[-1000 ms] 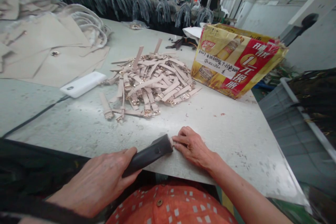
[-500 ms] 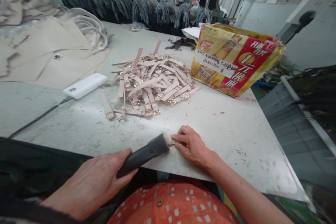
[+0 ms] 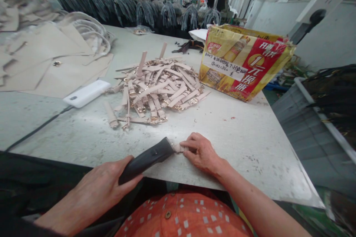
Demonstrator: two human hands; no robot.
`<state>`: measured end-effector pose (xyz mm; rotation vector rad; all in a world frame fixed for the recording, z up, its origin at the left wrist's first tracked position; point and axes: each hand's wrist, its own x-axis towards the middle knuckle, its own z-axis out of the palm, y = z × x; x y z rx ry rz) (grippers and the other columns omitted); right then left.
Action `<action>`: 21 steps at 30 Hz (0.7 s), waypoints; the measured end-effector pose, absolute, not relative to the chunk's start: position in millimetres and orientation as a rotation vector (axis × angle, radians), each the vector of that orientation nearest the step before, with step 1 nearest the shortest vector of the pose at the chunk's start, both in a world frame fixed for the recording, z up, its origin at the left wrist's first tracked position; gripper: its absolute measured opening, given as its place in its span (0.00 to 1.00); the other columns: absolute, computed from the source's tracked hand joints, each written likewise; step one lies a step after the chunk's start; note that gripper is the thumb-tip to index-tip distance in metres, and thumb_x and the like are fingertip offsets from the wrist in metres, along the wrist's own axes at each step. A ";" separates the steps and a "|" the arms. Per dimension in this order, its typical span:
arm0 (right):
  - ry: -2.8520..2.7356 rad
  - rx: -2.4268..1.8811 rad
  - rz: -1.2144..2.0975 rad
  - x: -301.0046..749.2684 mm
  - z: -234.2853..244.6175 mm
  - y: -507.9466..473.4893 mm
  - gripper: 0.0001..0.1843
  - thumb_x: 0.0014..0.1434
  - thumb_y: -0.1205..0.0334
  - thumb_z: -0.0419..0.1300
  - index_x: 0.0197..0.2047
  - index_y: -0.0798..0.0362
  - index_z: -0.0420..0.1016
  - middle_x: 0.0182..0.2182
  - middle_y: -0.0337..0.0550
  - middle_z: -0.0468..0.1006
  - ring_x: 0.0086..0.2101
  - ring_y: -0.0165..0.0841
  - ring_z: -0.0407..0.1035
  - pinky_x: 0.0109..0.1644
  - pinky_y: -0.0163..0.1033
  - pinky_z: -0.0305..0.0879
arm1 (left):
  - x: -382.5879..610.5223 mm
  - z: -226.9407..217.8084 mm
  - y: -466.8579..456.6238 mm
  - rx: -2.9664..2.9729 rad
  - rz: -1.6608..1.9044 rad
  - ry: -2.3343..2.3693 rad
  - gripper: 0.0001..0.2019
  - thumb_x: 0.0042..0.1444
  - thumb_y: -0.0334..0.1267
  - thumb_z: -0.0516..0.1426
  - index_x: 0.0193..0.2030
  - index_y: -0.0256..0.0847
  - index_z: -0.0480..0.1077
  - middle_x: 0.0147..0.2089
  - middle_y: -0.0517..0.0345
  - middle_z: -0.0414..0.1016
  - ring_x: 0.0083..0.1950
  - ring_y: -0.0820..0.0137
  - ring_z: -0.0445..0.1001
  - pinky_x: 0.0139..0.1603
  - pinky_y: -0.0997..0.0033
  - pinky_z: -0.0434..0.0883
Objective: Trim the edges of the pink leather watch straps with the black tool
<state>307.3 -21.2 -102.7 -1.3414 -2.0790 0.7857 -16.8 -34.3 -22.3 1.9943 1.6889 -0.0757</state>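
My left hand (image 3: 101, 187) is wrapped round a black handheld tool (image 3: 147, 158) with a smooth, wide body. Its broad end points right, close to a small beige strap (image 3: 179, 147) low over the table's front part. The fingers of my right hand (image 3: 204, 154) pinch that strap, which shows a bit of metal; most of it is hidden by fingers and tool. Whether the tool touches the strap I cannot tell. Farther back lies a heap of beige buckle straps (image 3: 164, 89) with gold-coloured buckles. One loose strap (image 3: 111, 115) rests at the heap's left front.
A yellow and red carton (image 3: 233, 63) stands right of the heap. A white phone-like device (image 3: 86, 93) with a black cable lies on the left, near flat beige pieces (image 3: 41, 59). Beyond the table's right edge is a grey bin (image 3: 300, 126) with dark material.
My left hand and the black tool have shifted slightly left, showing more of the strap. My right hand keeps its pinch. The whole view has turned a little.
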 end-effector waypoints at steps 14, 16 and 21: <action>-2.198 -1.237 0.339 297.3 -118.0 -27.2 0.08 0.75 0.71 0.71 0.44 0.50 0.90 0.44 0.48 0.89 0.47 0.42 0.76 0.51 0.47 0.65 | -7.4 -17.8 -30.1 1.956 -0.258 1.626 0.22 0.63 0.61 0.55 0.46 0.48 0.81 0.46 0.43 0.94 0.51 0.44 0.93 0.50 0.53 0.81; -2.187 -1.271 0.418 295.3 -114.3 -25.4 0.08 0.74 0.72 0.70 0.43 0.51 0.88 0.44 0.48 0.88 0.47 0.43 0.75 0.52 0.47 0.65 | -9.3 -19.1 -30.6 1.961 -0.225 1.627 0.21 0.63 0.60 0.56 0.45 0.48 0.81 0.44 0.45 0.94 0.50 0.45 0.93 0.50 0.55 0.81; -2.140 -1.216 0.729 301.1 -103.0 -18.0 0.11 0.70 0.77 0.65 0.39 0.51 0.80 0.43 0.45 0.82 0.47 0.41 0.73 0.55 0.45 0.68 | -12.5 -19.7 -32.4 1.945 -0.184 1.653 0.18 0.62 0.58 0.59 0.44 0.48 0.82 0.42 0.48 0.94 0.46 0.47 0.93 0.47 0.57 0.80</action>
